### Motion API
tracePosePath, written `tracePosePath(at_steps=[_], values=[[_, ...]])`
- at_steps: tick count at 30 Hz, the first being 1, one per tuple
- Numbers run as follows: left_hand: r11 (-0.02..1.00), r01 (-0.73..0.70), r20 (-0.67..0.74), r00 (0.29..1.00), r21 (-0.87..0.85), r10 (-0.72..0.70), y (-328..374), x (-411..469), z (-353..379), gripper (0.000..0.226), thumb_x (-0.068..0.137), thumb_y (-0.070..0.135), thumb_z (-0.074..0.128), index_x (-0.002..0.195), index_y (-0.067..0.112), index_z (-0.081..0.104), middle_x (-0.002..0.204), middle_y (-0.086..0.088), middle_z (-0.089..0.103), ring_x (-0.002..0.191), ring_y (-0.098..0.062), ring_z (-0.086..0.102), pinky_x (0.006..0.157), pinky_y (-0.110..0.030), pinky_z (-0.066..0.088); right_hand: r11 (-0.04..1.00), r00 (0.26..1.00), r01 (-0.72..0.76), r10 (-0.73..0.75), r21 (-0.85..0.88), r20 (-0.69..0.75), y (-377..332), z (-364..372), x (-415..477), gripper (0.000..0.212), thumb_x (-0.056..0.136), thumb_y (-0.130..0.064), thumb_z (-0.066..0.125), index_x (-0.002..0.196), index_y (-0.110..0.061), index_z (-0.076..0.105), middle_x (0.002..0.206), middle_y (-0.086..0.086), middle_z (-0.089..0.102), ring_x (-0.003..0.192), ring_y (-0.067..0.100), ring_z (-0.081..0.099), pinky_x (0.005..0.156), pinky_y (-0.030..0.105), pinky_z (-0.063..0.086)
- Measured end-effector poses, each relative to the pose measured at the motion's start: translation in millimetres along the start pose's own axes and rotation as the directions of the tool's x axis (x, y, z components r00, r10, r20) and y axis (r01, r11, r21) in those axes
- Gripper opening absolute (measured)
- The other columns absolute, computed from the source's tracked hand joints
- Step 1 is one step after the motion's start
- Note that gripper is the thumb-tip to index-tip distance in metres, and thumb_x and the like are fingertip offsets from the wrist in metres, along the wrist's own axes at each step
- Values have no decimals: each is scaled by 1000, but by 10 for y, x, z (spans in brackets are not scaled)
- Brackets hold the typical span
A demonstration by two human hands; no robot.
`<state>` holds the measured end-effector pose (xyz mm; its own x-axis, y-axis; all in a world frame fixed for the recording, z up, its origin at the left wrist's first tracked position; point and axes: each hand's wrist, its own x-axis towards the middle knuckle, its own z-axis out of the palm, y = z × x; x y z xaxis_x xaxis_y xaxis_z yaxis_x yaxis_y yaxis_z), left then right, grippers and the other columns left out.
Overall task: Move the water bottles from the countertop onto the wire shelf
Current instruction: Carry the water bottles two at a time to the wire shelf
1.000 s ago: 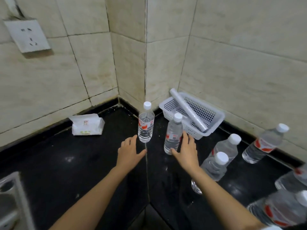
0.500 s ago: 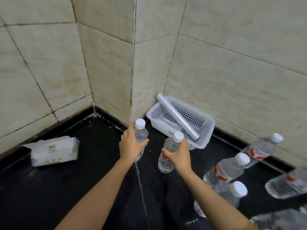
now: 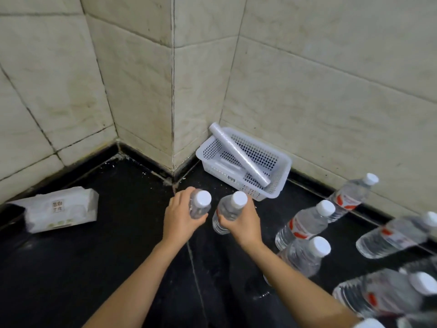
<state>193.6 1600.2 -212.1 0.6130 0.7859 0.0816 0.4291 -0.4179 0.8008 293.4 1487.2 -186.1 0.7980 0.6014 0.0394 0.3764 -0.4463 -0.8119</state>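
Two clear water bottles with white caps are in my grip over the black countertop (image 3: 94, 268). My left hand (image 3: 181, 217) wraps the left bottle (image 3: 201, 204) just below its cap. My right hand (image 3: 243, 223) wraps the right bottle (image 3: 228, 211) around its body. Several more bottles with red labels stand at the right: one (image 3: 307, 223), a nearer one (image 3: 305, 256), one by the wall (image 3: 350, 196) and blurred ones at the frame edge (image 3: 392, 235). No wire shelf is in view.
A white perforated plastic basket (image 3: 281, 176) holding a rolled tube (image 3: 238, 153) sits in the corner behind the hands. A white tissue pack (image 3: 61, 209) lies at the left. Tiled walls close off the back and right.
Both hands reached forward and closed around the two upright bottles. The bottles now sit closer together and nearer to me. The view shifted right, so the wall socket left the frame.
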Motion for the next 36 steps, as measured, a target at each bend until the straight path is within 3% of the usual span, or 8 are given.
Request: tracePosePath(at_steps=[3, 7, 12, 15, 20, 23, 31, 36], values=[[995, 45, 6, 999, -84, -44, -14, -213, -47, 64, 61, 19, 80, 117, 19, 49, 115, -6, 55, 109, -27, 52, 88, -43, 46, 996, 997, 72, -70, -60, 37, -22, -96, -245, 40, 63, -14, 74, 86, -26, 43, 83, -10, 50, 80, 8, 50, 70, 22, 41], [978, 124, 99, 989, -170, -108, 0, -527, -153, 66, 59, 25, 82, 115, 24, 48, 112, -1, 60, 105, -21, 58, 90, -43, 48, 994, 997, 20, -11, -108, 77, 68, -192, -532, 51, 62, -22, 75, 94, -34, 38, 95, -11, 52, 91, 9, 52, 75, 23, 39], [991, 51, 189, 982, -124, -26, 87, -987, -172, 66, 59, 18, 83, 115, 25, 49, 108, 4, 58, 103, -18, 56, 89, -31, 43, 993, 995, -77, 82, -91, 53, 251, -403, -969, 56, 62, -27, 77, 107, -27, 44, 95, -14, 51, 92, 6, 52, 75, 18, 35], [990, 17, 279, 960, -142, 24, 209, -1221, -149, 62, 58, 17, 83, 108, 32, 49, 108, 2, 62, 100, -18, 59, 88, -33, 47, 993, 995, -91, 93, -79, 33, 409, -648, -1350, 50, 61, -26, 77, 92, -39, 40, 84, -20, 52, 87, 3, 52, 70, 12, 33], [985, -102, 356, 923, -139, 145, 478, -1689, 79, 72, 45, 43, 75, 112, 29, 53, 108, 1, 64, 101, -22, 61, 90, -44, 50, 987, 985, -158, 157, -3, -71, 741, -1171, -2127, 51, 43, -54, 60, 87, -51, 36, 94, -22, 56, 92, 1, 55, 76, 8, 35], [975, -128, 425, 884, -184, 196, 791, -2079, 342, 63, 42, 48, 71, 102, 45, 51, 105, 3, 65, 99, -18, 62, 90, -41, 50, 974, 961, -224, 225, 27, -160, 985, -1557, -2645, 52, 41, -56, 55, 88, -48, 36, 94, -20, 55, 91, 2, 54, 74, 8, 33], [933, -128, 605, 729, -337, 319, 1790, -3544, 1417, 54, 36, 45, 74, 85, 39, 51, 90, 15, 64, 86, -13, 62, 83, -34, 49, 910, 811, -411, 391, 51, -436, 1683, -2826, -4267, 47, 49, -46, 66, 80, -48, 31, 89, -16, 53, 92, 13, 58, 69, 16, 33], [907, -100, 710, 588, -410, 386, 2285, -4366, 2019, 57, 37, 43, 75, 89, 37, 53, 92, 9, 67, 88, -12, 64, 85, -35, 52, 840, 656, -540, 463, 58, -596, 1996, -3476, -5107, 58, 58, -37, 79, 103, -33, 42, 92, -12, 51, 100, 22, 59, 67, 21, 31]])
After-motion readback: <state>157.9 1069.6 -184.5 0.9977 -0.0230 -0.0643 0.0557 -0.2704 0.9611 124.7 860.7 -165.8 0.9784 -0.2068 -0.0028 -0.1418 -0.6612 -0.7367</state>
